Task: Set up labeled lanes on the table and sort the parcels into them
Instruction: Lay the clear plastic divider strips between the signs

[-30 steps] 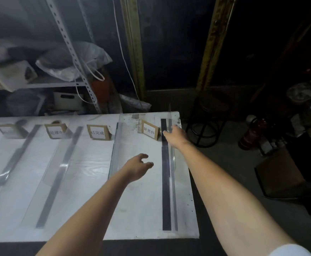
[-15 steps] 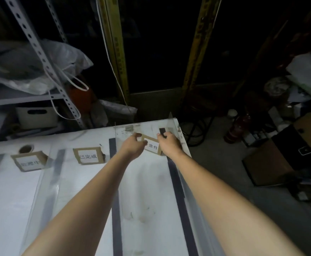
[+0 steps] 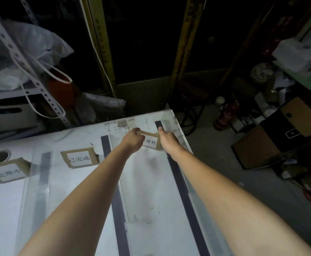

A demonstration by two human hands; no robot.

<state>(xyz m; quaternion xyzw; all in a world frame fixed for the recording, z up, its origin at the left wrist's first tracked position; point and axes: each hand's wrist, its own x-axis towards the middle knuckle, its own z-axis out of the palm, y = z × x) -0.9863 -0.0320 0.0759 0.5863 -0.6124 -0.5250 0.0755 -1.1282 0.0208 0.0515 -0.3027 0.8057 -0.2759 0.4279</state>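
At far right corner of table, my left hand clamps label card by its left end. My right hand touches its right end; those fingers hidden, can't tell

White bench lies free between dark tape strips; upright clear plastic dividers wall the sides, brown cardboard cards the far end.

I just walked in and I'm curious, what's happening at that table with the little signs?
A person is laying out sorting lanes. The left hand and right hand both grip a cardboard sign at the far right corner of the table, between dark tape strips. Two more signs stand further left. No parcels are in view.
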